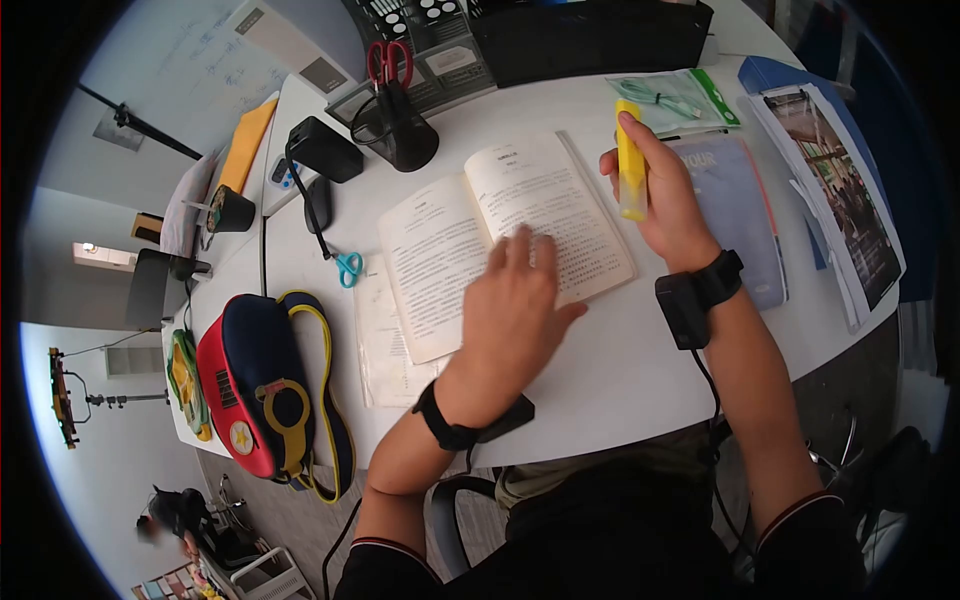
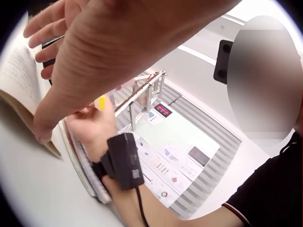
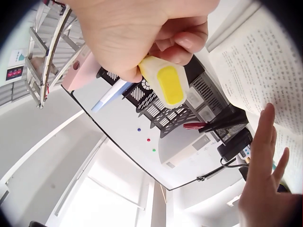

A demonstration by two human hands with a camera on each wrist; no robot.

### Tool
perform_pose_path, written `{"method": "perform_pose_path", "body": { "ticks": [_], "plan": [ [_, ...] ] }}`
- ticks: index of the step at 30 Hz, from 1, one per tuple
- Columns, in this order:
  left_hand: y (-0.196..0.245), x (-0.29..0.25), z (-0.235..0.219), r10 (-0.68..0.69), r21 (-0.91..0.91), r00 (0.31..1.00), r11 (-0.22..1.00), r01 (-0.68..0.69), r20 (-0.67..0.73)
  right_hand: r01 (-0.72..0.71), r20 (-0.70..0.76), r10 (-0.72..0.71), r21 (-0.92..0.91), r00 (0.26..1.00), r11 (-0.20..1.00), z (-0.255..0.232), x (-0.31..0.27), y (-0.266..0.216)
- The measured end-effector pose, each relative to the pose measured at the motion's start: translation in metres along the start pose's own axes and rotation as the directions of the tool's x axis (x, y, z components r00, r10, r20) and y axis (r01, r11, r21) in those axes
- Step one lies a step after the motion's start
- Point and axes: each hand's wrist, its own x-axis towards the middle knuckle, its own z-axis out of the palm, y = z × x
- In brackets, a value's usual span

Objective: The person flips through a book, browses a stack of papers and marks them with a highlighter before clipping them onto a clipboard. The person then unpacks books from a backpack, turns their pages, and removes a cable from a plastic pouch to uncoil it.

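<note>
An open book [image 1: 430, 260] with printed pages lies on the white desk. Over its lower middle is my left hand [image 1: 515, 310], fingers extended, the thumb right at the book's lower edge in the left wrist view. To the right of the book, my right hand [image 1: 672, 200] grips a yellow highlighter [image 1: 630, 160] upright, thumb along its upper part. The right wrist view shows one end of the highlighter [image 3: 165, 87], translucent with a yellow centre, below the curled fingers. Another booklet [image 1: 385, 370] lies partly beneath the open book.
Left of the book are a red and navy bag [image 1: 250, 380], small blue scissors [image 1: 348, 268] and a mouse [image 1: 318, 203]. A mesh pen cup [image 1: 405, 135] with red-handled scissors stands behind. On the right lie a purple notebook [image 1: 740, 220], a bagged cable [image 1: 670, 97] and papers [image 1: 830, 190].
</note>
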Motion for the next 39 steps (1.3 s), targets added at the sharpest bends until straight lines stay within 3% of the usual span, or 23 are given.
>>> {"method": "perform_pose_path", "body": {
  "ticks": [2, 5, 11, 20, 26, 29, 30, 31, 33, 34, 36, 37, 39],
  "plan": [
    [-0.01, 0.002, 0.004, -0.039, 0.183, 0.999, 0.983, 0.035, 0.021, -0.011, 0.009, 0.011, 0.003, 1.0, 1.0, -0.001, 0.0, 0.0],
    [-0.012, 0.005, 0.003, -0.057, 0.189, 0.986, 0.982, 0.027, 0.156, -0.029, 0.034, 0.029, 0.007, 0.999, 1.0, -0.002, 0.0, 0.0],
    [-0.016, 0.004, 0.007, -0.005, 0.208, 0.984, 0.978, -0.032, 0.177, -0.029, 0.041, 0.03, -0.018, 0.999, 0.999, 0.0, -0.002, -0.001],
    [-0.019, 0.006, -0.006, -0.012, 0.105, 0.976, 0.994, -0.011, 0.217, -0.008, 0.001, 0.008, 0.01, 1.0, 1.0, 0.006, -0.002, -0.001],
    [-0.025, 0.002, -0.004, 0.077, 0.073, 0.98, 0.993, -0.091, 0.183, -0.03, 0.006, 0.03, 0.049, 1.0, 0.998, 0.005, 0.0, -0.002],
    [-0.019, 0.002, 0.0, 0.037, 0.101, 0.987, 0.993, -0.053, 0.156, 0.0, 0.008, -0.001, 0.073, 1.0, 0.997, 0.004, 0.0, -0.003],
    [-0.02, 0.002, 0.005, 0.067, 0.081, 0.996, 0.994, -0.072, 0.058, -0.002, -0.007, 0.003, 0.085, 1.0, 0.996, 0.006, -0.001, -0.005],
    [-0.015, 0.003, -0.002, 0.063, 0.084, 0.997, 0.994, -0.067, 0.045, -0.003, -0.023, 0.005, 0.097, 1.0, 0.995, 0.007, -0.003, -0.007],
    [-0.004, 0.006, -0.02, -0.128, -0.048, 0.981, 0.99, 0.136, 0.146, 0.033, -0.02, -0.032, 0.057, 0.999, 0.998, 0.004, 0.0, -0.003],
    [-0.004, 0.004, -0.022, -0.123, -0.044, 0.983, 0.99, 0.13, 0.136, 0.045, -0.002, -0.045, 0.021, 0.999, 0.999, 0.004, 0.001, -0.001],
    [-0.01, -0.006, -0.03, -0.205, -0.272, 0.977, 0.938, 0.214, 0.064, 0.022, 0.042, -0.02, -0.04, 0.999, 0.999, -0.001, -0.001, -0.004],
    [-0.012, -0.01, -0.036, -0.201, -0.266, 0.978, 0.941, 0.21, 0.061, 0.028, 0.043, -0.026, -0.035, 0.999, 0.999, 0.0, -0.003, -0.005],
    [-0.016, -0.021, -0.051, -0.398, -0.588, 0.911, 0.714, 0.38, 0.107, 0.001, 0.073, 0.001, -0.038, 0.997, 0.999, 0.004, -0.005, -0.007]
  ]
}}
